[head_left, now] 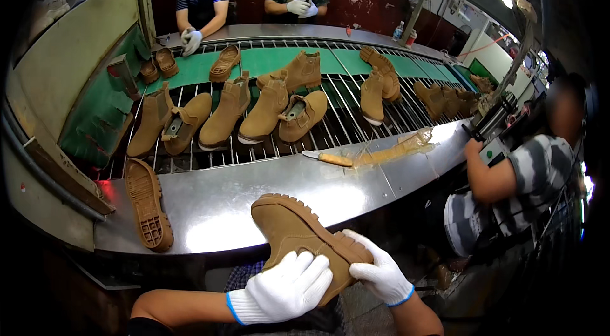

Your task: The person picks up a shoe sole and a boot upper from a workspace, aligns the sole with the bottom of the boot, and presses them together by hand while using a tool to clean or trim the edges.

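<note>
A tan ankle boot [279, 225] with a lugged brown sole lies on its side in front of me, toe up to the left and heel to the right. My left hand [283, 288], in a white knit glove with a blue cuff, grips the shaft, its fingers pressed on the suede. Around the heel end of the sole my gloved right hand [379, 270] is closed, thumb on the near side. Part of the shaft is hidden behind the left glove. To the left, a loose brown outsole [147, 202] rests on the metal ledge [216, 202].
Beyond the ledge, a rack of metal rods and green belt [340, 63] carries several tan boots [225, 110] and loose soles [225, 63]. A wooden-handled knife [333, 159] lies beside tape-like brown strips [397, 150]. Two gloved people stand opposite; another person [508, 177] is at the right.
</note>
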Motion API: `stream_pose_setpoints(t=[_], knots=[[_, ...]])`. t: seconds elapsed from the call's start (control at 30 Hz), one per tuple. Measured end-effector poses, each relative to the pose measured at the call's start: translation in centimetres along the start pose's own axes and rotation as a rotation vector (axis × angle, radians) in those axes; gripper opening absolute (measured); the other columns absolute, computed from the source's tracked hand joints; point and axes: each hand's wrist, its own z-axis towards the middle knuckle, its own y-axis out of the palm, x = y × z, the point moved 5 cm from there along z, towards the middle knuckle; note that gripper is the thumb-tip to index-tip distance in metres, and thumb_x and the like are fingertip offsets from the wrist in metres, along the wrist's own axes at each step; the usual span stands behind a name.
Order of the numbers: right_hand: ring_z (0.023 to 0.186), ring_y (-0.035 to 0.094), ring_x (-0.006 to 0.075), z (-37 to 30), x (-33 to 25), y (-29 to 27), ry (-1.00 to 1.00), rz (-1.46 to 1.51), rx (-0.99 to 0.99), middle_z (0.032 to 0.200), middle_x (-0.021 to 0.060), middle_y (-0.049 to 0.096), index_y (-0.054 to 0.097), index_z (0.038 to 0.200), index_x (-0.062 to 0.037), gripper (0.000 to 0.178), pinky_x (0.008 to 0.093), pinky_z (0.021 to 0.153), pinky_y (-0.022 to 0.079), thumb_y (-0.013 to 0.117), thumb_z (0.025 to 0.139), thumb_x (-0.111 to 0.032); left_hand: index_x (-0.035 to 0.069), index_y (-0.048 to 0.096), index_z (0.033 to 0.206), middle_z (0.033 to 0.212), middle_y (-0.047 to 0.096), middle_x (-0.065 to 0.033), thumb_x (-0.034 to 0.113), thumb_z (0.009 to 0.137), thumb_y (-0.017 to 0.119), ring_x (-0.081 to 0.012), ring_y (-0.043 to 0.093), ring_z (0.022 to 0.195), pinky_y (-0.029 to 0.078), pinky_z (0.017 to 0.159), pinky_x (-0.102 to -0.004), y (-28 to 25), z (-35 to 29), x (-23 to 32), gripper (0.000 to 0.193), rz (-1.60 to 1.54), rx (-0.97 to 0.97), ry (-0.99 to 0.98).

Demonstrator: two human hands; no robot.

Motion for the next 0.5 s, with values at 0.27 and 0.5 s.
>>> stream_pose_setpoints(t=[0.27,0.5], knots=[[0.135,0.058,0.0195,-1.2,2.4,0.8,0.042,-0.326,0.06,0.149,0.0143,0.06,0.043,0.161,0.0042,0.072,0.0336,0.116,0.046,0.072,0.097,-0.01,-0.002,0.073,0.108,0.118,0.073,-0.0198,0.019,0.084,0.077,-0.0331,0.074,0.099,0.062,0.086,-0.0382,1.0,-3.7,1.0,0.032,0.0,-0.117,0.021],[0.127,0.062,0.0185,-0.4,3.6,1.3,0.054,-0.472,0.011,0.139,0.0133,0.067,0.051,0.156,0.0028,0.055,0.0323,0.111,0.048,0.059,0.105,-0.017,0.002,0.072,0.121,0.122,0.074,-0.0199,0.021,0.092,0.078,-0.0315,0.075,0.104,0.064,0.09,-0.0396,0.3,-5.6,0.5,0.036,-0.139,-0.127,-0.07]])
